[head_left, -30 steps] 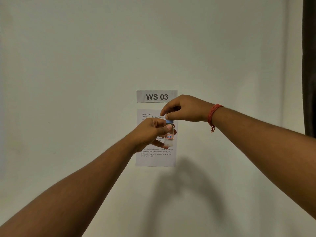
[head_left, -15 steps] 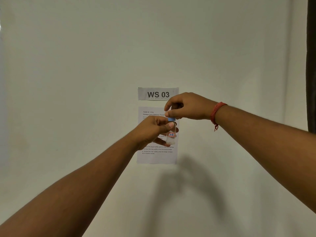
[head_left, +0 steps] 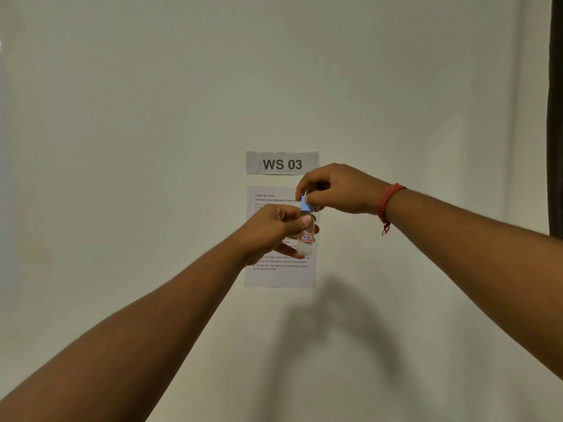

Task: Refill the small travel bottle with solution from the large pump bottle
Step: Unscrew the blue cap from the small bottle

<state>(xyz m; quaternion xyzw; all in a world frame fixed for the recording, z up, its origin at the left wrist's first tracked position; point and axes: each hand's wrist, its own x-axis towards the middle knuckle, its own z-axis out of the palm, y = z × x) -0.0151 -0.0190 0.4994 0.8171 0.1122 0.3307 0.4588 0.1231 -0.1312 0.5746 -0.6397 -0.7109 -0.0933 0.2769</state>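
Travel bottle (head_left: 306, 239) is being held up in front of the wall (head_left: 122, 117), between my two hands.

Working left to right: my left hand (head_left: 275, 229) is wrapping closed around the clear bottle body, thumb lying across its upper part, and is keeping it close to upright with a small label marked "78" (head_left: 306, 237) facing me. My right hand (head_left: 338, 188) is reaching in from the right and pinching the blue cap (head_left: 306, 204) at the bottle top between thumb and fingertips; whether the cap is seated or lifted off the neck I cannot tell. A red thread band (head_left: 388, 202) is sitting on my right wrist. Behind the bottle, a printed instruction sheet (head_left: 268, 275) is hanging on the wall below a "WS 03" sign (head_left: 282, 163).
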